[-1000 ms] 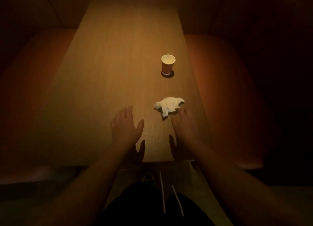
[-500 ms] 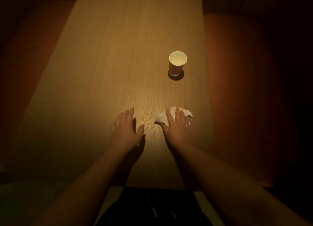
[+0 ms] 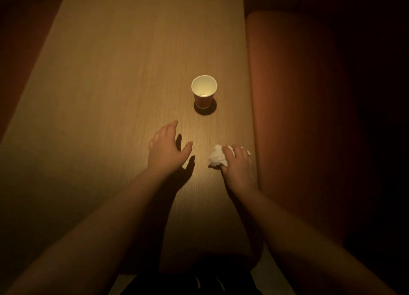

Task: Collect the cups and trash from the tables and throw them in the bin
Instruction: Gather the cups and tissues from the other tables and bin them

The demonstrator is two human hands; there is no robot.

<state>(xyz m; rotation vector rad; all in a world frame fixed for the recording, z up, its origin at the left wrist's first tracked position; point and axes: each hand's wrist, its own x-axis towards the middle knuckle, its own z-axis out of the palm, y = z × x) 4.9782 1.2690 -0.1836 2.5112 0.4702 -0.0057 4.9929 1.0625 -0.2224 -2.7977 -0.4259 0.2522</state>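
While our right hand (image 3: pixel 238 168) curls its fingers (image 3: pixel 230 151) over the napkin (image 3: pixel 218 158), gripping the crumpled white wad against the table (image 3: pixel 110 95), our left hand (image 3: pixel 166 148) hovers beside it with fingers spread and nothing in them. A strip of bare wood lies between the left thumb and the napkin. Past the left fingertips, a little to their right, the cup (image 3: pixel 204 92) stands upright, apart from both hands, mouth open toward us, with nothing between it and the fingers. Just beyond the right knuckles the table ends, and an orange seat (image 3: pixel 294 117) runs alongside that edge. Another seat (image 3: pixel 24 40), darker, lies well off from the left hand on the far side of the table.

Part of the napkin is hidden under our right fingers, so we cannot tell its full shape. Something pale shows at the cup's bottom; what it is we cannot tell. Dim light swallows the corners, and our forearms are cut off at the lower edge.
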